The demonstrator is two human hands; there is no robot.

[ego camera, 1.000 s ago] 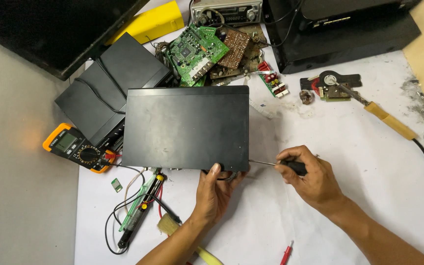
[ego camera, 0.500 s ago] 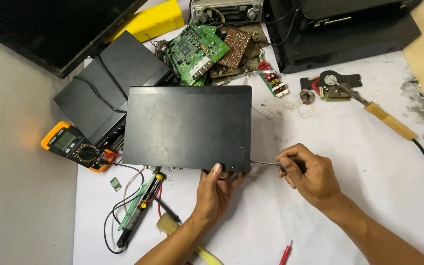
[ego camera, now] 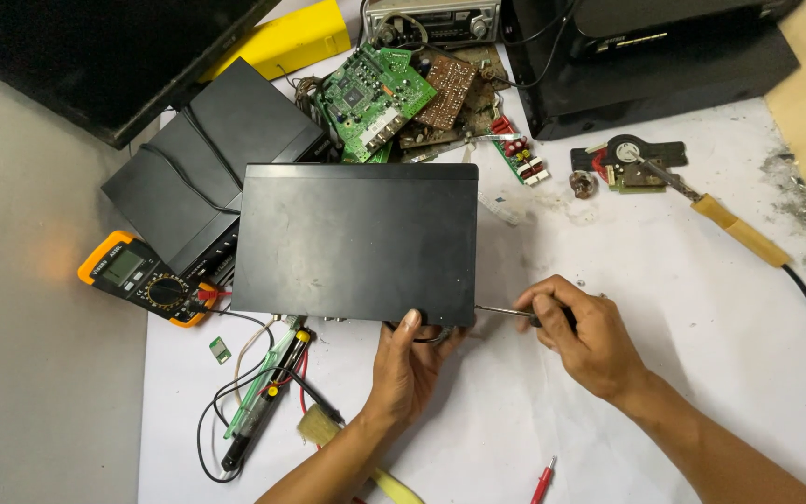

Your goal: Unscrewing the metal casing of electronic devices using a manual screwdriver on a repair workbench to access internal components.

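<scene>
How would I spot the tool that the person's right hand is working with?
Start at the big flat black box in the middle of the white table. At its near right corner the right hand grips a screwdriver, its thin metal shaft pointing sideways into the box's edge. Unlike the yellow-handled soldering iron further off, it is held in the fingers.
</scene>
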